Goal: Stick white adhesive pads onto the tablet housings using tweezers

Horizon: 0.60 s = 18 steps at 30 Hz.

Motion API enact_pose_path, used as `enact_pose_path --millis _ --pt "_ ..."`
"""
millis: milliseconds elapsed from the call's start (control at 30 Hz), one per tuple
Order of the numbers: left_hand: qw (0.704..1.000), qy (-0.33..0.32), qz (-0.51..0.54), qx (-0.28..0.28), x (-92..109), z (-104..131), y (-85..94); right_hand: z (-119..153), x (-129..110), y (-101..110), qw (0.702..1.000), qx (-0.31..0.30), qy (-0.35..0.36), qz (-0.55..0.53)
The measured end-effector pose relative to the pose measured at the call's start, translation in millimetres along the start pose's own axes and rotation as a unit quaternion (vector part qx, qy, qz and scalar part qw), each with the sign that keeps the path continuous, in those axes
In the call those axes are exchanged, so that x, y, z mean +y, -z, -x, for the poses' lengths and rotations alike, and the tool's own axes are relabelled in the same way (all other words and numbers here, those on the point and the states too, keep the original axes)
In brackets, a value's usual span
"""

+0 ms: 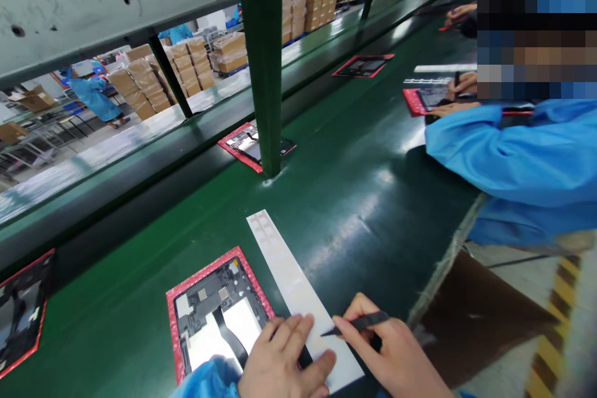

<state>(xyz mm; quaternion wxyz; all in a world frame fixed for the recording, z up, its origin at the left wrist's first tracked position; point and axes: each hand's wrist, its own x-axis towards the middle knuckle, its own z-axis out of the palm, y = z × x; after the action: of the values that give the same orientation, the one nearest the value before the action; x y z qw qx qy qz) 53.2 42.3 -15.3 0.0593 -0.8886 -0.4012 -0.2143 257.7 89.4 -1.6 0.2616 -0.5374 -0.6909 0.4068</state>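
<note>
A long white sticker strip [289,270] lies slanted on the green work surface, with faint pale squares at its far end. My left hand [282,357] rests flat across the strip's near part and the edge of an opened tablet [200,305], fingers spread. The tablet shows its circuit boards, white battery area and a black ribbon cable [229,339], and sits in a red foam-like frame [170,317]. My right hand [392,351] pinches black tweezers [366,321], whose pointed tip is over the strip. Whether a sticker is at the tip is too small to tell.
A green post [267,87] rises from the bench [336,199] ahead. Further red-framed tablets lie at the left [23,311], behind the post [242,143] and farther back [364,66]. At right, a co-worker's blue sleeve [508,149] leans over another tablet. Cartons [191,68] stand beyond.
</note>
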Motion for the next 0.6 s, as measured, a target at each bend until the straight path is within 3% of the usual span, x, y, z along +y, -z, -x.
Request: enact_pose_path --millis 233,600 --pt "0.998 -0.011 0.002 -0.068 1.9 -8.6 22.0 3.7 -11.2 4.0 1.0 0.012 -0.026 -0.013" --pt "0.999 0.011 0.035 -0.041 4.6 -1.3 14.8 8.4 -12.6 2.5 0.998 0.011 -0.042 -0.044"
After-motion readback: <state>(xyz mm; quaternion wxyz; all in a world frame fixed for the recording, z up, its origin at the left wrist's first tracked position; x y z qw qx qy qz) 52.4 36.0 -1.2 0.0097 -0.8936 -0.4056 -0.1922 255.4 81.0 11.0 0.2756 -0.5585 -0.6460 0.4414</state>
